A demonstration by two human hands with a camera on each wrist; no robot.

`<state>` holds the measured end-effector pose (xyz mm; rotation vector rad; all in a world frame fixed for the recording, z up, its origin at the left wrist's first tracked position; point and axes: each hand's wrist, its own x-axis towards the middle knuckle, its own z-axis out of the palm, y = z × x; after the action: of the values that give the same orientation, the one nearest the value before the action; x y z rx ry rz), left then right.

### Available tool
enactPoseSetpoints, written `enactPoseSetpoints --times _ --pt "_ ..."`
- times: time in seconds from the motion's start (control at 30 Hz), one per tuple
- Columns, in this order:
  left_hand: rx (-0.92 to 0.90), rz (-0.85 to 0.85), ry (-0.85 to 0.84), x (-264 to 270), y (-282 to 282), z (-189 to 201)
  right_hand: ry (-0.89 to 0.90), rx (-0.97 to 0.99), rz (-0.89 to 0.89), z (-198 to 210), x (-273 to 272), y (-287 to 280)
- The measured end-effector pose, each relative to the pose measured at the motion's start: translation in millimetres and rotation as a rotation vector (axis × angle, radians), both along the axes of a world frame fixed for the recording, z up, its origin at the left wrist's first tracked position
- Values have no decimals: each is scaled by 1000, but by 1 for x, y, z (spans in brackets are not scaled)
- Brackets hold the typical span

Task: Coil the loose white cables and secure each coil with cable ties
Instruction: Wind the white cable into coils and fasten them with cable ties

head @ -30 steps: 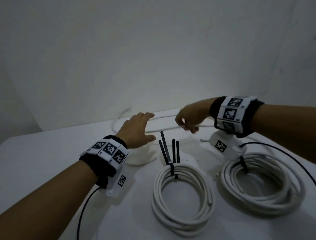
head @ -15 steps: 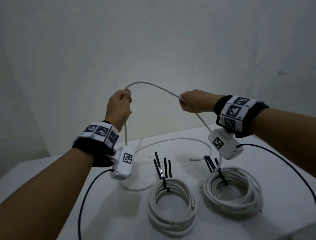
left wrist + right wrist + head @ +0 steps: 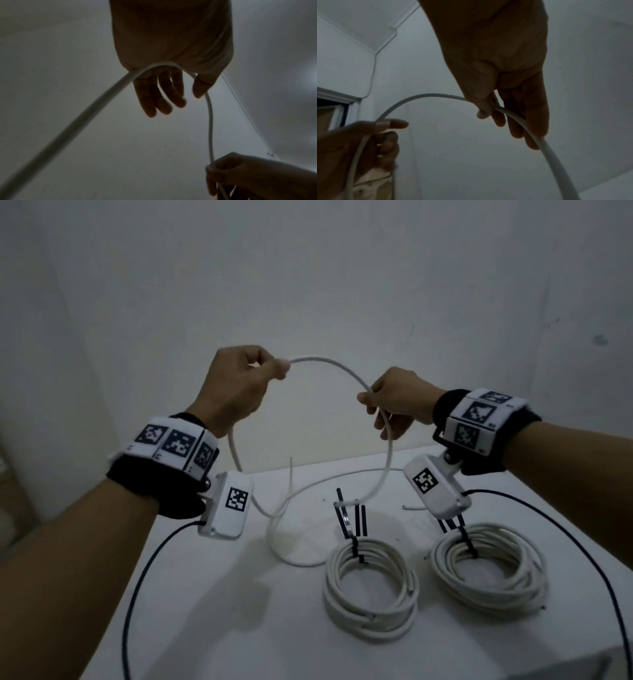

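Nearest the front edge of the white counter (image 3: 239, 628) lie two finished coils of white round cable: the left coil (image 3: 371, 587) and, just beside it toward the right edge, the right coil (image 3: 489, 570). Each is cinched at its far side by black plastic cable ties (image 3: 356, 522) whose tails stand up. Thin dark wires (image 3: 137, 577) trail from the wrist-worn cameras across the counter. Behind the coils the loose white cable (image 3: 329, 364) loops on the counter toward the back edge, one bare end sticking up, then rises off the surface. Above the counter both hands hold it in an arch between them. The left hand (image 3: 236, 385) pinches it with curled fingers (image 3: 150, 97) and thumb, the cable bending over the hand in the left wrist view. The right hand (image 3: 397, 398) grips the cable's other side, fingers (image 3: 522, 115) curled round it. A plain pale wall (image 3: 308, 268) stands behind
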<state>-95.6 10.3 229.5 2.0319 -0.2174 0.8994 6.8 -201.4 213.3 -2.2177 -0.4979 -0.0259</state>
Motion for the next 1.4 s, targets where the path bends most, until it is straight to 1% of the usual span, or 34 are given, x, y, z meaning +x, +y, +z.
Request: enactPoseSetpoints --times 0.1,0.13,0.2,0.23,0.27,0.3,0.37,0.43,0.47,0.5,0.6,0.63,0.67,0.7,0.77,0.8,0.87,0.9,0.93,0.97,1.0,1.03,1.1,1.13,1.17,1.2,1.27,1.3,1.33,1.4 --pt "48 131 -77 -17 -1 30 -78 246 -13 16 -10 7" --pt "22 141 -23 -22 1 41 -112 309 -16 23 -14 9" --pt "-126 87 260 -30 3 56 -112 380 8 35 -22 12" --pt "-191 63 389 -34 5 58 -60 395 35 37 -27 14" --pt "-218 59 451 -36 5 54 23 408 75 38 -32 16" --pt "-231 56 454 -37 5 46 119 429 121 36 -38 16" --pt "-257 54 366 -38 4 25 281 526 183 28 -46 18" --pt "-320 35 315 -40 5 4 369 645 199 16 -51 20" --pt "-319 41 290 -42 7 -4 393 682 193 10 -54 22" --pt "-273 74 254 -43 9 -12 403 704 181 3 -57 23" --pt "-1 278 150 -48 17 -32 390 817 118 -14 -64 30" --pt "29 326 128 -48 17 -40 386 882 85 -20 -68 33" --pt "0 335 112 -48 16 -47 397 948 59 -26 -74 38" --pt "-100 306 91 -49 14 -53 425 1007 49 -32 -82 44" --pt "-376 236 21 -50 7 -62 516 1078 75 -48 -101 58" --pt "-476 213 -23 -51 5 -64 567 1082 102 -57 -108 64" --pt "-584 171 -73 -53 5 -68 649 1014 192 -77 -120 73" --pt "-599 162 -72 -55 7 -69 667 920 245 -87 -123 72" --pt "-594 155 -55 -56 10 -71 654 785 284 -95 -123 71" --pt "-573 146 -28 -58 14 -72 604 641 304 -99 -122 67" --pt "-543 134 4 -60 18 -72 496 511 301 -101 -119 63" --pt "-507 111 42 -62 21 -72 333 406 268 -98 -114 59" --pt "-439 24 132 -66 25 -73 -75 279 194 -83 -107 54" --pt "-411 -29 171 -69 24 -74 -239 235 209 -73 -106 53" --pt "-382 -72 203 -70 23 -74 -341 173 259 -61 -106 54" --pt "-351 -102 228 -72 20 -75 -387 92 321 -52 -107 57" --pt "-311 -141 260 -73 14 -76 -399 -76 412 -40 -107 65" --pt "-310 -152 264 -73 12 -76 -400 -128 432 -37 -108 68" --pt "-323 -156 261 -73 10 -77 -403 -146 439 -36 -108 71" --pt "-364 -159 248 -74 9 -78 -411 -101 434 -36 -109 74"
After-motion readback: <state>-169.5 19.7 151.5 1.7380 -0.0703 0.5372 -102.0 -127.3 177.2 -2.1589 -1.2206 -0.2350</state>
